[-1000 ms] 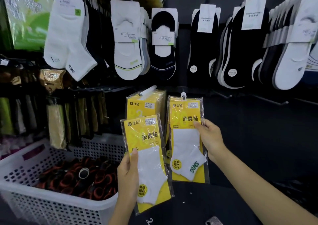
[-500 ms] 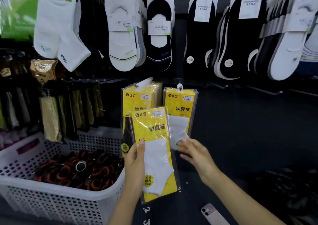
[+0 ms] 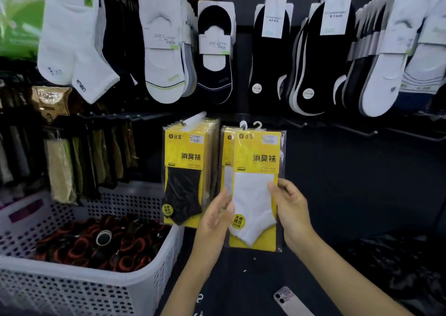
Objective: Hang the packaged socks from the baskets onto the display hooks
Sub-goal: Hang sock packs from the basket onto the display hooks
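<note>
Against the dark display wall, right of the white perforated plastic basket, the yellow-carded clear packet of white socks stands upright, long axis vertical, just before a matching packet. The right hand pinches its right edge, thumb in front. The left hand touches its left edge with straight fingers. Its white hanger, above both hands, may be seated, but the view is too soft to tell.

One head cam, wide-angle, facing forward and slightly down at the display wall. Close range: both forearms come in from the bottom edge. Left grip and right grip sit low centre, sock pack between them. Hanging socks above the grips, basket left of the left grip.
</note>
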Motion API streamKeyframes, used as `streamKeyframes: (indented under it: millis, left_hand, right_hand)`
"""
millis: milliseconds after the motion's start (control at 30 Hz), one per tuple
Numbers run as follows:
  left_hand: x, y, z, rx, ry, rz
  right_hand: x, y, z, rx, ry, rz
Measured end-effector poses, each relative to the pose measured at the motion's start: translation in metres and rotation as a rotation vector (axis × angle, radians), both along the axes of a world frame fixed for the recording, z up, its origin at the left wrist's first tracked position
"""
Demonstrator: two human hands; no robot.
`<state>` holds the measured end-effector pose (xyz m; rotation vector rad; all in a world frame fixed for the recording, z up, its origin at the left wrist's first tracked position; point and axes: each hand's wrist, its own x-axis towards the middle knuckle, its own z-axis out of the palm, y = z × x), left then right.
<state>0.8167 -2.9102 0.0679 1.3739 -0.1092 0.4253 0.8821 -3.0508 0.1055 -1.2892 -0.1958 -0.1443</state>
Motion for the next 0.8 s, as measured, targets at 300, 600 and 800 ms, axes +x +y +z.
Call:
streamKeyframes:
  millis: [300,600,800]
  left_hand:
    - [0.005,0.009,-0.012,0.007,-0.007,0.042]
    - [0.005,0.009,-0.044,0.114,0.170,0.103]
    - [-0.009,-0.001,-0.105,0.292,0.430,0.074]
  right_hand:
    - [0.014,0.015,0.007,-0.118,0.063,0.005]
    - [0.014,0.011,-0.017,-0.215,0.162,0.001]
    - [-0.020,-0.057,-0.092,-0.506,0.288,0.049]
